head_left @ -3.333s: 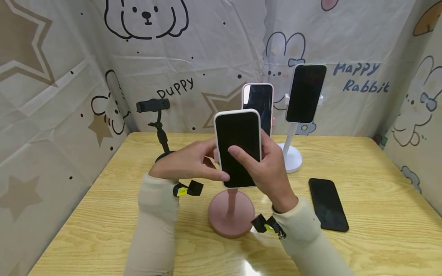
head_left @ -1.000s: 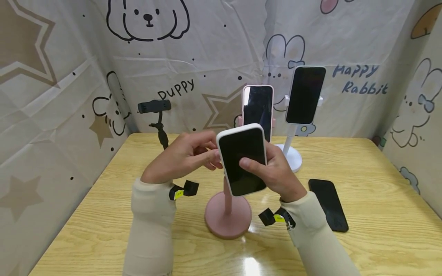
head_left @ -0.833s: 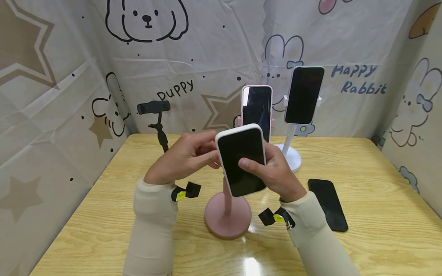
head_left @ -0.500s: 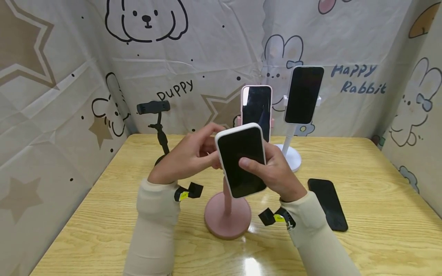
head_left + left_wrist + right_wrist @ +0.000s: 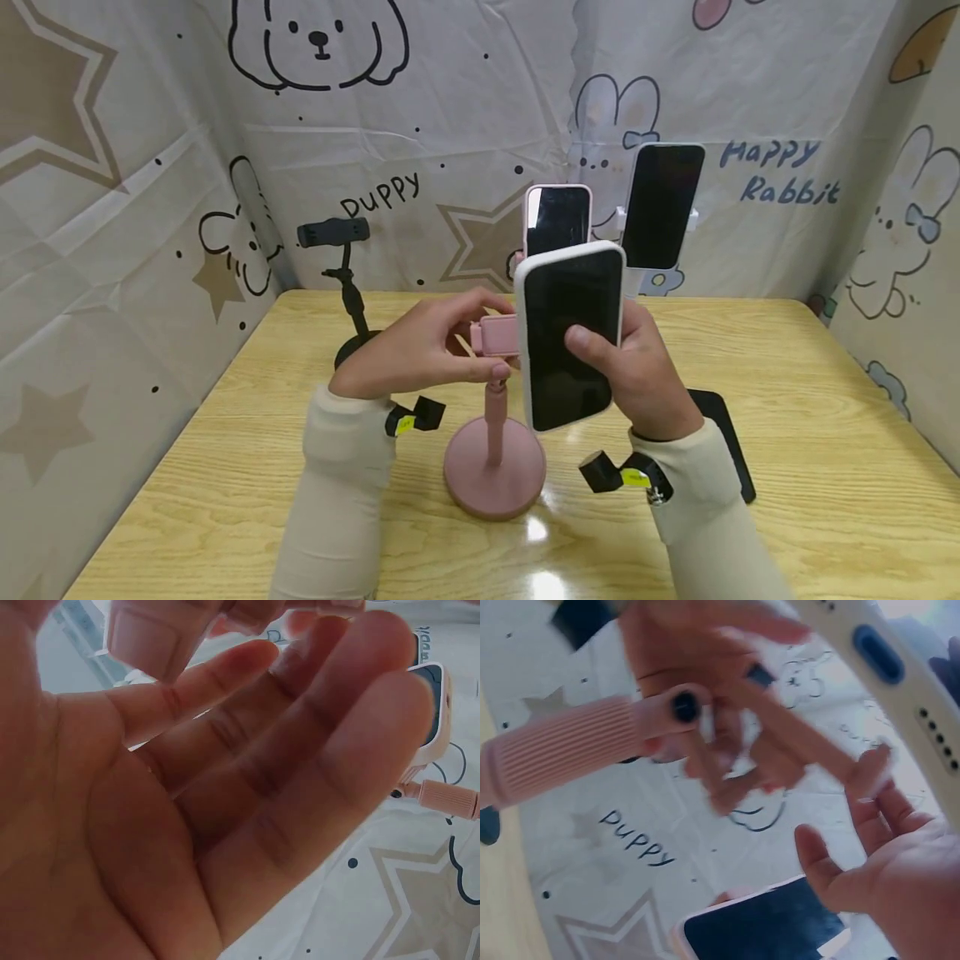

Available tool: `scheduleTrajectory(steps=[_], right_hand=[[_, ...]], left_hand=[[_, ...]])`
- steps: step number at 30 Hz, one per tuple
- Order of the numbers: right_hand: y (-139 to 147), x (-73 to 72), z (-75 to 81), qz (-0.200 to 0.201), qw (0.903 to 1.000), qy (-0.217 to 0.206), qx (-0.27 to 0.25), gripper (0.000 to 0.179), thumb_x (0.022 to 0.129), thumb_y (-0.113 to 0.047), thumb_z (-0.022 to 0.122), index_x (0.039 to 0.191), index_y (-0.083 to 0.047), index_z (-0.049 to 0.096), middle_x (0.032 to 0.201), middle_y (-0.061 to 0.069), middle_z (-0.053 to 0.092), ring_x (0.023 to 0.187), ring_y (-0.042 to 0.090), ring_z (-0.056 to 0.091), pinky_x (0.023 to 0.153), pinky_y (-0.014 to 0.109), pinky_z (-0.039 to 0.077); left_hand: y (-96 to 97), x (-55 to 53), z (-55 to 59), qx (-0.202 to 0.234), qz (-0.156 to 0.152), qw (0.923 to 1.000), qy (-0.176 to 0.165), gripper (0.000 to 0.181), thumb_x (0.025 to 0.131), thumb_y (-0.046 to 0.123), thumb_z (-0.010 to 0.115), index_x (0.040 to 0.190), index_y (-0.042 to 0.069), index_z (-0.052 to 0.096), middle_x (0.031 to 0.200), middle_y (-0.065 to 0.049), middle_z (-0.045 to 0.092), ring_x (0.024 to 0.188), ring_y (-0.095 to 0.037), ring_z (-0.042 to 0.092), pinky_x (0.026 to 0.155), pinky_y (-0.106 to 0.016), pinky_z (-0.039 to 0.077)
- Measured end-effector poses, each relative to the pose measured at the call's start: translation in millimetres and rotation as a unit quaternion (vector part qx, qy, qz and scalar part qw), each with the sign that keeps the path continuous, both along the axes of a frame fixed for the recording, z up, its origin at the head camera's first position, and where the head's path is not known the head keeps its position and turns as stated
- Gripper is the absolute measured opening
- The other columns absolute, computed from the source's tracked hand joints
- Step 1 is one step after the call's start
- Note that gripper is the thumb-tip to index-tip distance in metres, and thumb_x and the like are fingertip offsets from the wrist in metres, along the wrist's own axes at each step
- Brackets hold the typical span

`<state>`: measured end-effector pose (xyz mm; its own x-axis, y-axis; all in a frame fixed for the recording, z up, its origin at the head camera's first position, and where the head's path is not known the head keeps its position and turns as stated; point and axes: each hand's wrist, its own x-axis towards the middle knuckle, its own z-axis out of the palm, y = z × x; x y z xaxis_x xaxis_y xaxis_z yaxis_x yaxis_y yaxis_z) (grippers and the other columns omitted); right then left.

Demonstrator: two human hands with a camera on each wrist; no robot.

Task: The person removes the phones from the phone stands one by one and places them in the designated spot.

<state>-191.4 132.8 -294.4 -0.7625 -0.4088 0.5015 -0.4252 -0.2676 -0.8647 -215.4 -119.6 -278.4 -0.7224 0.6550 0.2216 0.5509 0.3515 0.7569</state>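
My right hand (image 5: 652,375) grips a white-cased phone (image 5: 562,358), its thumb lying across the dark screen. Left of the phone, my left hand (image 5: 427,346) holds the pink clamp (image 5: 496,337) of a pink phone stand (image 5: 495,479), thumb at the lower edge and fingers above and behind. In the left wrist view the clamp (image 5: 142,637) overlaps the curved fingers (image 5: 270,817). The phone hides the clamp's right end from the head view. In the right wrist view, fingertips of my right hand (image 5: 907,877) are right at one end of the clamp (image 5: 795,727).
Behind stand a pink-cased phone (image 5: 557,218) on a stand and another phone (image 5: 663,207) in a white holder. A black phone stand (image 5: 352,300) is at back left. A black phone (image 5: 726,433) lies on the wooden table (image 5: 225,500), partly behind the right arm.
The right hand has moved the white-cased phone to the right and slightly up, uncovering the clamp. My left hand has shifted slightly right, its thumb now at the clamp's lower edge.
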Motion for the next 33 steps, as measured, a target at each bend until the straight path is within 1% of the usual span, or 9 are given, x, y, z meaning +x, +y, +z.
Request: scheduleTrajectory(steps=[3,7,13,16,20,24,28,30,33], right_hand=[[7.9,5.6,9.1,-0.024,0.9995,-0.019,-0.002,0.025,0.098,-0.01,0.054,0.122,-0.013,0.058,0.107,0.008,0.065,0.088,0.022,0.068,0.07,0.041,0.057],[19.6,10.2,20.6,-0.088,0.9944,-0.056,0.011,0.029,0.099,-0.012,0.052,0.128,-0.01,0.053,0.113,0.012,0.063,0.09,0.025,0.069,0.069,0.041,0.057],[39.1,4.0,26.5,-0.156,0.9806,-0.108,0.049,0.035,0.097,-0.021,0.059,0.129,-0.007,0.051,0.11,0.014,0.064,0.085,0.026,0.071,0.068,0.041,0.057],[45.9,-1.8,24.0,-0.19,0.9684,-0.118,0.11,0.04,0.094,-0.028,0.063,0.127,-0.007,0.053,0.107,0.013,0.065,0.081,0.026,0.071,0.065,0.042,0.057],[48.5,-12.0,16.1,-0.224,0.9441,-0.116,0.212,0.049,0.092,-0.035,0.066,0.129,-0.006,0.052,0.108,0.016,0.062,0.079,0.026,0.071,0.063,0.044,0.057],[47.5,-24.9,4.8,-0.228,0.9223,-0.122,0.287,0.053,0.09,-0.03,0.069,0.133,-0.008,0.047,0.116,0.019,0.06,0.083,0.028,0.07,0.065,0.043,0.058],[49.9,-35.0,-6.2,-0.195,0.9045,-0.131,0.356,0.064,0.088,-0.019,0.072,0.14,-0.013,0.034,0.122,0.02,0.058,0.09,0.033,0.069,0.073,0.049,0.056],[53.4,-38.5,-10.9,-0.18,0.8926,-0.115,0.397,0.073,0.087,-0.019,0.072,0.144,-0.016,0.027,0.134,0.021,0.05,0.106,0.037,0.062,0.087,0.056,0.05],[58.2,-42.9,-16.4,-0.162,0.8782,-0.09,0.441,0.08,0.087,-0.022,0.073,0.149,-0.022,0.022,0.151,0.017,0.033,0.13,0.042,0.041,0.101,0.066,0.032]], left_hand=[[1.3,-0.6,-0.7,-0.003,0.004,1.0,0.001,0.047,0.083,0.032,0.076,0.125,0.026,0.056,0.097,0.003,0.065,0.079,-0.014,0.062,0.073,-0.037,0.055],[1.9,-0.5,-0.4,-0.014,0.01,0.9997,0.017,0.049,0.084,0.031,0.076,0.127,0.024,0.054,0.09,0.002,0.064,0.076,-0.013,0.062,0.072,-0.035,0.055],[4.6,0.6,1.1,-0.023,0.031,0.9971,0.065,0.04,0.085,0.031,0.074,0.12,0.02,0.057,0.088,0.005,0.063,0.075,-0.012,0.06,0.07,-0.031,0.055],[5.9,1.6,1.5,-0.024,0.047,0.9949,0.086,0.032,0.085,0.029,0.074,0.111,0.019,0.059,0.091,0.006,0.062,0.075,-0.011,0.058,0.067,-0.032,0.054],[6.7,2.8,2.2,-0.022,0.055,0.9934,0.099,0.028,0.084,0.028,0.075,0.107,0.018,0.06,0.092,0.006,0.062,0.075,-0.01,0.058,0.065,-0.031,0.054],[7.5,4.6,3.4,-0.023,0.053,0.9927,0.106,0.031,0.084,0.026,0.075,0.11,0.018,0.06,0.092,0.006,0.062,0.074,-0.01,0.058,0.065,-0.03,0.053],[9.1,5.8,3.8,-0.025,0.047,0.992,0.115,0.034,0.085,0.025,0.075,0.114,0.018,0.059,0.09,0.006,0.062,0.073,-0.01,0.058,0.064,-0.027,0.053],[9.9,6.2,4.5,-0.027,0.044,0.9916,0.119,0.035,0.085,0.024,0.075,0.115,0.018,0.059,0.09,0.006,0.061,0.073,-0.009,0.058,0.064,-0.027,0.053],[8.9,6.5,4.4,-0.028,0.043,0.9916,0.119,0.034,0.085,0.024,0.075,0.115,0.017,0.06,0.09,0.006,0.062,0.074,-0.009,0.058,0.064,-0.028,0.053]])
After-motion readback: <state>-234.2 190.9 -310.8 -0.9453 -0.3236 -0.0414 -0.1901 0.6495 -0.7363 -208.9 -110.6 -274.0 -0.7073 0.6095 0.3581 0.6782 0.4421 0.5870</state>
